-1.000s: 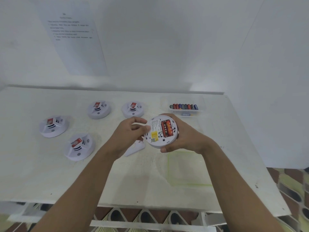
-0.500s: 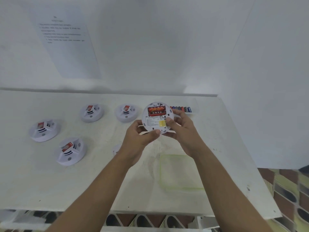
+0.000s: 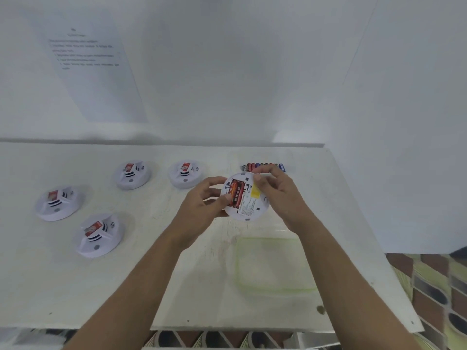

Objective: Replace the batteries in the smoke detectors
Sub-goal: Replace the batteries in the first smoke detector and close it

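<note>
The left grip (image 3: 202, 202) and right grip (image 3: 279, 195) clasp the upturned detector (image 3: 246, 210), batteries (image 3: 237, 195) exposed; prying them out likely follows.

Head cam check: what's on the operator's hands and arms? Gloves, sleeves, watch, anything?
Nothing worn that shows. The left hand and right hand are bare, with no gloves, rings or watch visible. Both forearms are bare down to the frame's lower edge, and no sleeve or wristband comes into view. I can make out no markings or tape.
</note>
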Demonstrator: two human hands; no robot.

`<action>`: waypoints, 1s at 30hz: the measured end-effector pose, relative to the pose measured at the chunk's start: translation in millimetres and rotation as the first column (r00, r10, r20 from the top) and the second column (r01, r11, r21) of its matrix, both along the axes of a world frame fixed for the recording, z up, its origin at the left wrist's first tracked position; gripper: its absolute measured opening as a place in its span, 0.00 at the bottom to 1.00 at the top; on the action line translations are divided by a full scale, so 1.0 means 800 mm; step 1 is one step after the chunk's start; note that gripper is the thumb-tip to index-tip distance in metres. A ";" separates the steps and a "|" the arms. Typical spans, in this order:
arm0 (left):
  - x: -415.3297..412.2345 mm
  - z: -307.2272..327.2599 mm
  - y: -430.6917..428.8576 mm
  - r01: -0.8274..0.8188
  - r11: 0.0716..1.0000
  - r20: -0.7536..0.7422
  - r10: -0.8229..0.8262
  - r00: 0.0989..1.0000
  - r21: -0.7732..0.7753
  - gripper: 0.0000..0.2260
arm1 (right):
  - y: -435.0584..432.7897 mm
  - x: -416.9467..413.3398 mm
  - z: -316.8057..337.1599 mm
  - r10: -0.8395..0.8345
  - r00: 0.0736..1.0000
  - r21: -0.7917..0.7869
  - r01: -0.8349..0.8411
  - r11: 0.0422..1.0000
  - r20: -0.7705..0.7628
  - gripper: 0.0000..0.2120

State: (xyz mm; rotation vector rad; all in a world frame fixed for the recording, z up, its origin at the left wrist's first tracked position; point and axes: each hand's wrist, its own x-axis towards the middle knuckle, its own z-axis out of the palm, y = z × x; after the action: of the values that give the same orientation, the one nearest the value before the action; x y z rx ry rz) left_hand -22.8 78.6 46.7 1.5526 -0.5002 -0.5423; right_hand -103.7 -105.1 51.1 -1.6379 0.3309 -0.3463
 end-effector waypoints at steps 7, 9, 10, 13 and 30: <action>0.000 0.011 -0.008 0.082 0.996 -0.020 -0.083 0.996 -0.032 0.15 | -0.015 -0.005 -0.001 0.195 0.979 -0.044 -0.198 0.979 -0.065 0.21; 0.000 0.012 -0.011 0.095 0.995 -0.023 -0.095 0.995 -0.023 0.12 | -0.022 -0.007 -0.005 0.298 0.950 -0.024 -0.302 0.953 -0.090 0.34; 0.000 0.012 -0.014 0.100 0.995 -0.026 -0.100 0.995 -0.020 0.12 | -0.025 -0.008 -0.006 0.346 0.934 0.003 -0.347 0.938 -0.090 0.41; 0.001 0.013 -0.019 0.093 0.996 -0.023 -0.094 0.995 -0.008 0.12 | -0.032 -0.009 -0.007 0.435 0.896 0.021 -0.435 0.900 -0.087 0.51; 0.037 0.024 -0.082 -0.017 0.936 0.371 -0.123 0.921 0.351 0.07 | -0.075 0.004 0.007 0.409 0.901 -0.213 -0.432 0.876 -0.143 0.45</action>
State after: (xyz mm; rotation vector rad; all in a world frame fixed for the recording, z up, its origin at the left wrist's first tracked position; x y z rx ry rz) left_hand 6.9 13.2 65.6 2.0097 -0.7829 -0.3748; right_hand -100.6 -165.4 56.4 -1.9155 -0.0084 0.0259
